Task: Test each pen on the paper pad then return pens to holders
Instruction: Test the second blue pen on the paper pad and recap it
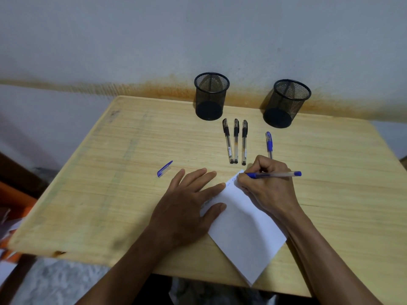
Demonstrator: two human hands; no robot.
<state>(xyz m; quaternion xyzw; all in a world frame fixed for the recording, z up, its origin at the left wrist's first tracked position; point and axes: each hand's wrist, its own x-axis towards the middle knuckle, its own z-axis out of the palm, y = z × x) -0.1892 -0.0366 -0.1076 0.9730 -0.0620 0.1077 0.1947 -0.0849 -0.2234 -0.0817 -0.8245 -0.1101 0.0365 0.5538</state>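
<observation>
A white paper pad (246, 234) lies tilted on the wooden table (110, 172). My left hand (189, 205) rests flat on the pad's left edge, fingers spread. My right hand (266, 186) grips an uncapped blue pen (275, 175) with its tip on the pad's far corner, beside small blue marks. The pen's blue cap (164, 169) lies on the table left of my hands. Three capped black pens (235, 140) lie side by side beyond the pad, and a capped blue pen (269, 144) lies to their right. Two black mesh holders (211, 96) (286, 104) stand empty at the back.
A pale wall (198, 36) with an orange-brown stain rises right behind the holders. The table's left edge drops off toward dark and orange items (13, 203) on the floor side. The near table edge runs just below the pad's corner.
</observation>
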